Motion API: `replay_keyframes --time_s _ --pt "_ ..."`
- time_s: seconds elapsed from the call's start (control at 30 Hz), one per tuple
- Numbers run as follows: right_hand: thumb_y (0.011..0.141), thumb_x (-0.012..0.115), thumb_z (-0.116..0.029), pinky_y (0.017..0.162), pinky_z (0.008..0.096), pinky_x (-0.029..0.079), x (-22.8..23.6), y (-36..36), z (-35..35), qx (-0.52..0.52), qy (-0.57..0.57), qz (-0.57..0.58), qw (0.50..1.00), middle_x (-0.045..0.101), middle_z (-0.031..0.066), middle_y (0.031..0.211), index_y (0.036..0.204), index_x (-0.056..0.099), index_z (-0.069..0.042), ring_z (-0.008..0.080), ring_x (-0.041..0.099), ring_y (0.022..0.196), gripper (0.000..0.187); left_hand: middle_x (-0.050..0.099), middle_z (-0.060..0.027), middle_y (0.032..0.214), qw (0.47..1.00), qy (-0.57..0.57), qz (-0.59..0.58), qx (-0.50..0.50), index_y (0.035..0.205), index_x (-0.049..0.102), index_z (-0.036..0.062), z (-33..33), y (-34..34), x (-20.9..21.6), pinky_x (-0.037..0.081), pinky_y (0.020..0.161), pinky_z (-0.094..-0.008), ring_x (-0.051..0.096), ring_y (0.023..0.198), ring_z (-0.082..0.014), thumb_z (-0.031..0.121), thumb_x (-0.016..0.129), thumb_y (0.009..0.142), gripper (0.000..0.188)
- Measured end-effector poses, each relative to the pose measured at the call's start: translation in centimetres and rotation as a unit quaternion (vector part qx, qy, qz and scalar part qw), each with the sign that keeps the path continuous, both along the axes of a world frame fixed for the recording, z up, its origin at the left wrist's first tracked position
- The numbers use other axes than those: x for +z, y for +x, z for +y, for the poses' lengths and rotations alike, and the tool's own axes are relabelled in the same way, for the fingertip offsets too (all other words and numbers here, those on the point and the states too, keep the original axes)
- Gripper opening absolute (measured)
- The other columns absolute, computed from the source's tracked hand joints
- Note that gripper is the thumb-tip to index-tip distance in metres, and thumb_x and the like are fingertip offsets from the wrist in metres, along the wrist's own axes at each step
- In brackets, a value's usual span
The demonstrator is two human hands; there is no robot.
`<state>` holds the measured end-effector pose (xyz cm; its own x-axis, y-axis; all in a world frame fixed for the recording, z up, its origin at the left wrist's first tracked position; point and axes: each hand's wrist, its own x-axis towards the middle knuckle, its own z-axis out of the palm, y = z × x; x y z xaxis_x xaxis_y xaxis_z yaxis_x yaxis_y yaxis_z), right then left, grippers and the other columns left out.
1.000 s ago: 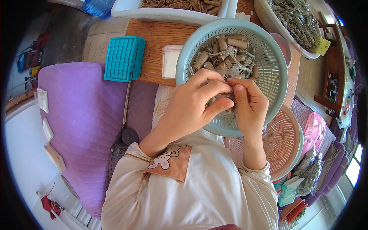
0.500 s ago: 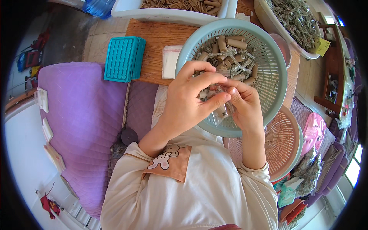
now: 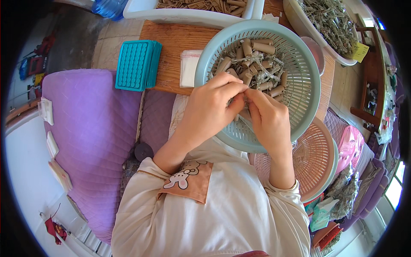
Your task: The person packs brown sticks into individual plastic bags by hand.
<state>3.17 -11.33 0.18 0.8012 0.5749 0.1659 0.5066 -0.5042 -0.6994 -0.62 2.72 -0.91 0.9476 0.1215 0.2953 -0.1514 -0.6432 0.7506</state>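
Observation:
Both hands meet over the near part of a pale green plastic colander (image 3: pixel 316 85). My left hand (image 3: pixel 214 105) is closed, its thumb and fingers pinched against those of my right hand (image 3: pixel 272 120), also closed. Between them is a small clear plastic bag (image 3: pixel 247 123), mostly hidden by the fingers; only a strip shows below. Just beyond the fingertips, the colander holds several brown cardboard-like tubes (image 3: pixel 263 48) and a tangle of twisted clear wrappers (image 3: pixel 267 73).
A wooden table (image 3: pixel 171 64) carries the colander, a stack of teal moulded trays (image 3: pixel 135 66) and a pile of flat clear bags (image 3: pixel 189 68). Behind stands a white bin (image 3: pixel 188 17) of brown pieces. A wide tub (image 3: pixel 295 17) is at far right, a pink colander (image 3: pixel 314 158) near right.
My fingertips have drawn together and the hands have turned inward over the bag, which is now more hidden. My right hand has tipped toward the left.

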Motion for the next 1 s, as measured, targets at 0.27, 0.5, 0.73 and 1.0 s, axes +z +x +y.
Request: replay_keyframes --time_s 0.27,0.5,0.73,1.0 --pt "0.070 0.056 0.003 0.047 0.0339 0.043 1.4 -0.1 -0.5 0.049 0.040 0.015 0.998 0.053 0.0096 0.065 0.086 0.055 -0.004 0.0262 0.054 0.055 0.017 0.058 -0.0052 0.077 0.985 -0.153 0.068 -0.039 0.075 0.062 0.0044 0.9 0.4 1.0 0.044 0.051 -0.0240 0.056 0.059 -0.0155 0.000 0.061 0.065 0.011" --pt "0.076 0.049 0.006 0.049 0.0265 0.041 2.0 -0.9 -0.8 -0.024 0.181 0.067 0.981 0.052 0.0080 0.066 0.083 0.054 0.000 0.0191 0.052 0.055 0.011 0.059 -0.0045 0.079 0.956 -0.260 -0.104 0.088 0.079 0.058 0.0040 4.2 1.9 -0.7 0.032 0.043 -0.0167 0.041 0.049 -0.0037 -0.001 0.052 0.073 0.010" --pt "0.082 0.040 0.004 0.053 0.0177 0.030 2.1 -0.3 -1.0 -0.107 0.310 0.236 0.915 0.047 -0.0010 0.073 0.083 0.052 0.000 0.0041 0.036 0.055 0.013 0.050 -0.0053 0.069 0.778 -0.616 -0.042 -0.113 0.077 0.046 0.0055 2.2 -0.2 -0.1 0.026 0.042 -0.0177 0.029 0.045 -0.0042 -0.007 0.030 0.076 0.021" --pt "0.089 0.043 -0.008 0.051 0.0159 0.027 1.5 -0.2 -0.6 -0.043 0.376 0.302 0.875 0.044 -0.0055 0.070 0.088 0.053 -0.002 0.0002 0.033 0.058 0.012 0.041 0.0016 0.054 0.922 -0.352 0.044 -0.157 0.075 0.048 0.0026 0.6 0.1 -0.9 0.027 0.043 -0.0216 0.034 0.047 -0.0061 0.025 0.052 0.081 0.023"
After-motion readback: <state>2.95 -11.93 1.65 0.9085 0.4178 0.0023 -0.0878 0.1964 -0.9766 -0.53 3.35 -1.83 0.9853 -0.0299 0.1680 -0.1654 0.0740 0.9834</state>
